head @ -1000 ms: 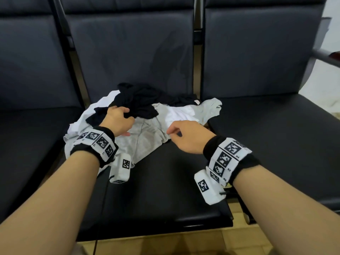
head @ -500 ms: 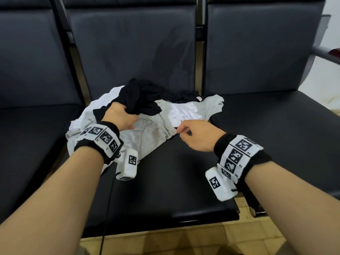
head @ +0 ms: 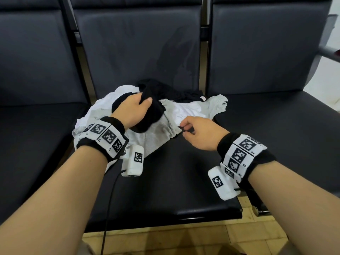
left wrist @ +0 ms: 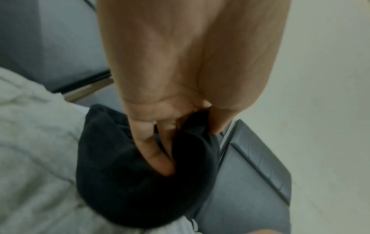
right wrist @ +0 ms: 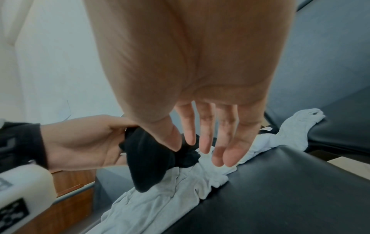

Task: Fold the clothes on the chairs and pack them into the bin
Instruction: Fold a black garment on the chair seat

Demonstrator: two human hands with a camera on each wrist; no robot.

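Row of 3 dark padded seats w/ upright backrests [head: 136,43], all joined; metal frame bars show in the gaps betw. backrests. Mid seat cushion [head: 165,181] runs toward the camera below the grip, shiny black. Seat [head: 276,129] to the right of grip, another seat [head: 33,129] to its left. Metal armrest [head: 329,52] far right. Floor [head: 184,240] under front edge: tan/yellowish tiles. Pale wall [right wrist: 50,63] behind, light soft and even.

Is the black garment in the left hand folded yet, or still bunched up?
Still bunched. The left hand grips the black fabric garment in a crumpled wad above the pale grey clothes, with no flat fold showing.
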